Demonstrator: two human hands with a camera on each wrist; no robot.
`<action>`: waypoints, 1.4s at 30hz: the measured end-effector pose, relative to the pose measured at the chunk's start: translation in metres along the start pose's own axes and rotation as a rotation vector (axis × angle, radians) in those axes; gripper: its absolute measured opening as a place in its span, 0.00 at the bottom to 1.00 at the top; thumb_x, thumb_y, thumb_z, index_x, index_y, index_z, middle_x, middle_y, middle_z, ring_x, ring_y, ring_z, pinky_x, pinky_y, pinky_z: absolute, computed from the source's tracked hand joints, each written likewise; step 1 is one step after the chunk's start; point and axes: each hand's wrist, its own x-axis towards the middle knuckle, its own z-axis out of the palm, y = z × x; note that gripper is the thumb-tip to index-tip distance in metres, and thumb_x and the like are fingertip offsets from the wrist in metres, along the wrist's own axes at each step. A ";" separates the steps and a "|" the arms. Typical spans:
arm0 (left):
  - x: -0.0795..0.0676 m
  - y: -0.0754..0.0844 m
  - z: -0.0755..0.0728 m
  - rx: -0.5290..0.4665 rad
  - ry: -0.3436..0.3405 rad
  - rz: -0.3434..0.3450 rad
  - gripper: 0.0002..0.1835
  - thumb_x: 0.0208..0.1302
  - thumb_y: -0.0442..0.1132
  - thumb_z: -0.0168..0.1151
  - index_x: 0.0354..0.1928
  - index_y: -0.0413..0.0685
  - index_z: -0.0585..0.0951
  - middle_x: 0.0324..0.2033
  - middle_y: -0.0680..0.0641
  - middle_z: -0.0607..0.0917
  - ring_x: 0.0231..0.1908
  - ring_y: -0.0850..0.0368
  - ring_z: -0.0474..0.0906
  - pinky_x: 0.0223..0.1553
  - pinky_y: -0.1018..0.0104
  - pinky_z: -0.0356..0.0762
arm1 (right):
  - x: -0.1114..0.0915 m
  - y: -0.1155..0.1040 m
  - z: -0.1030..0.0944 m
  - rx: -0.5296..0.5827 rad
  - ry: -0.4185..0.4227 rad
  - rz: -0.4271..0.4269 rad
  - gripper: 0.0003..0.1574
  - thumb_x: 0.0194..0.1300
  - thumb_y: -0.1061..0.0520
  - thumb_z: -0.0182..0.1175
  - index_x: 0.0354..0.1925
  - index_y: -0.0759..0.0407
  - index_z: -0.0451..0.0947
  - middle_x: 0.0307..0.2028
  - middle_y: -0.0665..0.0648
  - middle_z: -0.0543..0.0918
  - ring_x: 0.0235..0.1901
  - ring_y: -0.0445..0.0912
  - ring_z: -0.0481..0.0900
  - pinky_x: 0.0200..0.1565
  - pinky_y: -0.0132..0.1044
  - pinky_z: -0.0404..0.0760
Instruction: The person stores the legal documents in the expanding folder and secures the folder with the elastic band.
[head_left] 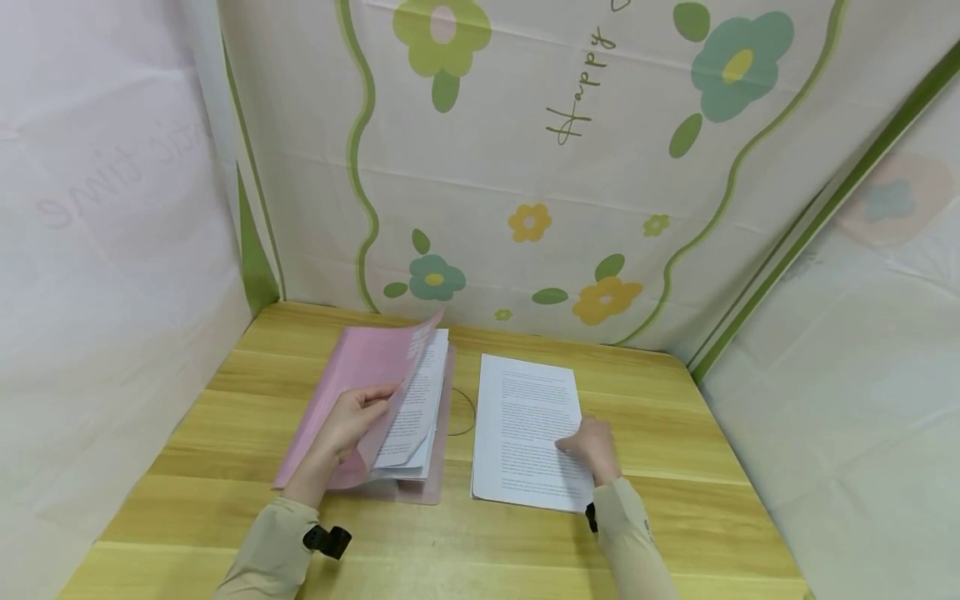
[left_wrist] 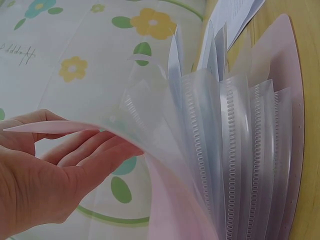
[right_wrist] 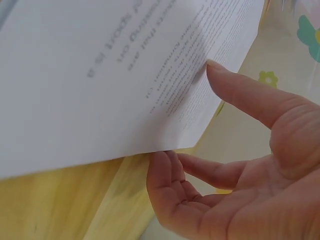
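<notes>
A pink display-book folder [head_left: 360, 358] lies on the left of the table with its front cover lifted. My left hand [head_left: 352, 425] holds that cover near its free edge, thumb on one side and fingers on the other. Printed pages show inside, and clear plastic pockets [left_wrist: 235, 150] fan out in the left wrist view. To the right lies a stack of printed sheets [head_left: 525, 417]. At its right edge, my right hand [head_left: 596, 450] pinches the sheets, thumb on the top page and curled fingertips [right_wrist: 162, 162] at the underside of the edge.
A thin brown loop [head_left: 474, 410] lies between the folder and the stack, partly hidden by the folder. White flower-printed cloth [head_left: 480, 183] walls in the wooden table [head_left: 495, 554] at the back and both sides. Black straps sit on both wrists.
</notes>
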 end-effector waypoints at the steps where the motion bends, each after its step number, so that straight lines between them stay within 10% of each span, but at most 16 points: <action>1: 0.000 0.000 0.000 0.004 0.000 0.000 0.23 0.70 0.30 0.48 0.65 0.29 0.71 0.66 0.30 0.72 0.69 0.40 0.66 0.71 0.45 0.62 | 0.000 0.000 0.000 0.027 -0.007 0.006 0.33 0.47 0.61 0.72 0.48 0.80 0.75 0.43 0.76 0.79 0.38 0.61 0.79 0.39 0.51 0.83; 42: -0.001 0.000 -0.003 -0.017 -0.012 -0.016 0.24 0.70 0.30 0.47 0.67 0.30 0.70 0.68 0.31 0.70 0.71 0.43 0.61 0.72 0.43 0.59 | 0.006 0.007 0.000 0.181 -0.055 -0.003 0.33 0.50 0.64 0.72 0.49 0.79 0.70 0.40 0.73 0.80 0.32 0.55 0.81 0.31 0.41 0.81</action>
